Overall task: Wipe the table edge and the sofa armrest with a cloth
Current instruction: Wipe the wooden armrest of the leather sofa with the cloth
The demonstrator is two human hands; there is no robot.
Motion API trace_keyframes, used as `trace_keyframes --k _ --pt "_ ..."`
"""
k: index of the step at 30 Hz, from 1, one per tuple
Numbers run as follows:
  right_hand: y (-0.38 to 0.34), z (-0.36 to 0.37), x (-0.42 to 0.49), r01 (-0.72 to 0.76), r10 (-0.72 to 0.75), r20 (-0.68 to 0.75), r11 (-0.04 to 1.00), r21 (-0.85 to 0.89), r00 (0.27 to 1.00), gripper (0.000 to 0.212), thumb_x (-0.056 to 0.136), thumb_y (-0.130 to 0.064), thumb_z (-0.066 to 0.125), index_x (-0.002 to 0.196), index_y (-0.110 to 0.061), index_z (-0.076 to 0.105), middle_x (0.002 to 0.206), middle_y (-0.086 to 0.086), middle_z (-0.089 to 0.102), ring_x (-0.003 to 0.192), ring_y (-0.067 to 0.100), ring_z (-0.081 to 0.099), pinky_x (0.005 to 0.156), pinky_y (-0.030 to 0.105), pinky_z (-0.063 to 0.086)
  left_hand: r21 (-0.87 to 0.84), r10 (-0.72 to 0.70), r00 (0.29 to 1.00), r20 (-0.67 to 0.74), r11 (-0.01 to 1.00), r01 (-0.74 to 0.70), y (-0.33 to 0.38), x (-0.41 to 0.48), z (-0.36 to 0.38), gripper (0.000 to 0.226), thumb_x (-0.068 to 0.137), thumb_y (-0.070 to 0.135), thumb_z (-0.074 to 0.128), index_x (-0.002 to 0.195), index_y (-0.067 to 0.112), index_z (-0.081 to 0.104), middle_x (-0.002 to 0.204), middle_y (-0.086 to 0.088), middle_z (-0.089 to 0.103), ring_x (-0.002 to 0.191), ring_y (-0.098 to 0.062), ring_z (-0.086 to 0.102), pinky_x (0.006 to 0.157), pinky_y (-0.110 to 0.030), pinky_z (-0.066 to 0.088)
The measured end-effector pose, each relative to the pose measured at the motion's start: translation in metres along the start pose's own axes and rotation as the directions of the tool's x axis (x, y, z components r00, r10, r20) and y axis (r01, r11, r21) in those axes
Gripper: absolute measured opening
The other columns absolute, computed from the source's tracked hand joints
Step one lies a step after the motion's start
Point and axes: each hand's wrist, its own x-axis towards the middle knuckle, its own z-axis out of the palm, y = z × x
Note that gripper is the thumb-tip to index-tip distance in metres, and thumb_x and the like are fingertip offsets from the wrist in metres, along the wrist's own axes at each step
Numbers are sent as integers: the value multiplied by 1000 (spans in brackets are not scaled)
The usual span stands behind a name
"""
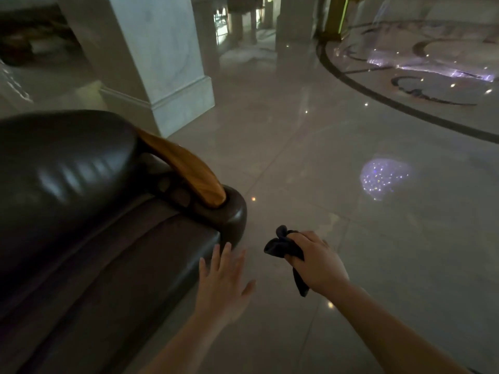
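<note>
While the head camera looks down across a polished pale floor, a dark leather sofa fills the left side of the scene. Its armrest runs from the padded back toward the near right, topped with a curved strip of golden-brown wood and ending in a rounded dark leather cap.

Near the bottom centre, the left hand is flat with the fingers spread and released, grasping nothing. Its fingertips lie just beside the front corner of the sofa, below the armrest's end; whether they touch the leather cannot be told, as the hand is slightly blurred.

To the right of it, the right hand is clenched around a dark cloth. One bunched end of the cloth sticks out to the left of the fist, and a narrow tail hangs down below it. The cloth is off the sofa, near the armrest's end but apart from it, over the floor.

Farther off, a white marble column stands behind the sofa, and a dark curved inlay sweeps across the floor at the far right.
</note>
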Motion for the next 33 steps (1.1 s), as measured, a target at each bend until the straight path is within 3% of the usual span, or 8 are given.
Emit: trace_keyframes --k 12,21,33 --pt "-61 69 150 166 -162 127 986 -21 979 38 91 -47 55 127 -41 49 126 -7 53 107 25 57 87 37 48 -12 -225 973 -54 974 224 -115 76 -4 79 88 73 13 155 35 -3 167 -8 4 152 -31 -6 119 -58 5" --pt "-53 118 266 195 -187 256 981 -8 948 38 91 -45 55 128 -40 49 129 -6 52 112 25 54 90 36 45 1 -360 932 46 933 361 -164 158 24 81 87 74 12 155 34 -7 167 -8 2 152 -30 -6 119 -58 7" --pt "-67 212 394 122 -109 274 992 -31 955 43 90 -38 57 133 -37 49 135 -4 49 119 28 50 94 38 43 -38 -345 937 61 937 348 -266 272 76 80 89 70 17 157 29 3 166 -11 9 152 -30 -2 119 -59 12"
